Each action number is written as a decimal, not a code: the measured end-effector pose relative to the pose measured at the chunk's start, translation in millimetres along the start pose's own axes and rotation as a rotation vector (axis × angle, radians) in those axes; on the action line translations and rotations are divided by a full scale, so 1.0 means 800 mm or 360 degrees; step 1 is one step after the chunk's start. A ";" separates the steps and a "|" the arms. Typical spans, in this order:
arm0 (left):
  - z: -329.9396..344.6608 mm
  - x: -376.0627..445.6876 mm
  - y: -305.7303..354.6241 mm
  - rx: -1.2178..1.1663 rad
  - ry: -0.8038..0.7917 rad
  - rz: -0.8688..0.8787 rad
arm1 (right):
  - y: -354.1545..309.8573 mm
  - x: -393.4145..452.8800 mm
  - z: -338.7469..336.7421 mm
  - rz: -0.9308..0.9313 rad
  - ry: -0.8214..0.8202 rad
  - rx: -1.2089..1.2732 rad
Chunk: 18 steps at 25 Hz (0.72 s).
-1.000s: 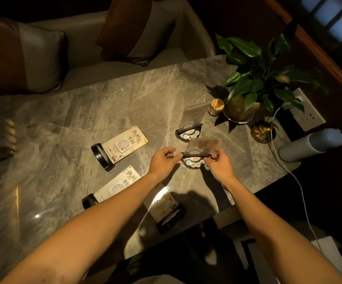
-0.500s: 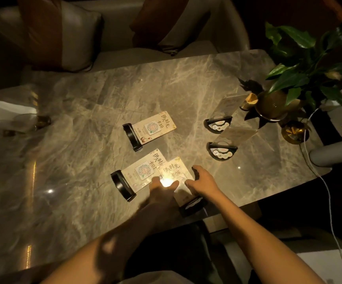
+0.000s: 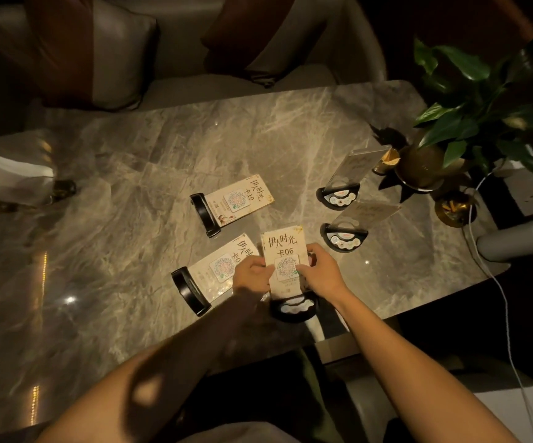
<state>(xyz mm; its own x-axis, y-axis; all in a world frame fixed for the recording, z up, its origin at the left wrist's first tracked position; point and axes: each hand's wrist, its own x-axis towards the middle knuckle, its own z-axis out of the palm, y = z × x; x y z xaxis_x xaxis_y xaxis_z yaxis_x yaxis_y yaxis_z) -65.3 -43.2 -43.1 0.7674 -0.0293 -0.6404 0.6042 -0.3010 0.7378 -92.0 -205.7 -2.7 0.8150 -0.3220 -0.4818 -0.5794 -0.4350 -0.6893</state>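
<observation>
Card stand (image 3: pixel 283 262) | gripped by left hand (image 3: pixel 250 277) and right hand (image 3: pixel 322 274) | upright stands (image 3: pixel 341 190): two done | flat stands (image 3: pixel 233 203): two left on counter (image 3: pixel 115 266)

- The left grip (image 3: pixel 249 275) and the right grip (image 3: pixel 322 272) pinch the 06 card stand (image 3: pixel 285 251) by its side edges, one on each side.
- The stand's black base (image 3: pixel 293 310) sits at the near edge of the desk (image 3: pixel 115 219). It appears to touch the surface, but shadow obscures the contact.
- The 10 card stand (image 3: pixel 238 199) and a third card stand (image 3: pixel 214 270) lie flat to the left.
- Two clear stands (image 3: pixel 343 190) are upright to the right, near the potted plant (image 3: pixel 469 123).
</observation>
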 end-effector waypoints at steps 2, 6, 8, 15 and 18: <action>0.001 0.002 0.031 -0.0202 -0.0050 0.0024 | -0.014 0.005 -0.017 -0.0032 0.0092 0.0060; 0.007 0.010 0.085 -0.0221 -0.0134 0.0208 | -0.026 0.013 -0.046 -0.0104 0.0288 0.0126; 0.012 0.020 0.093 -0.0344 -0.0147 0.0174 | -0.028 0.016 -0.057 -0.0116 0.0329 0.0132; 0.015 0.018 0.094 -0.0223 -0.0179 0.0228 | -0.021 0.018 -0.057 -0.0062 0.0398 0.0150; 0.002 0.017 0.090 -0.0417 -0.0298 0.0084 | -0.023 0.019 -0.050 0.0008 0.0402 0.0221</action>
<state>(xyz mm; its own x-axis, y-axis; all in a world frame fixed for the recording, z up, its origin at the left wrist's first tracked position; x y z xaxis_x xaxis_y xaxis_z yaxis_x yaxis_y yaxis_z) -11.5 -67.2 0.8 0.7611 -0.2206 -0.6100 0.6179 -0.0397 0.7853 -69.5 -236.3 24.6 0.7730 -0.5307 -0.3476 -0.5621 -0.3189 -0.7631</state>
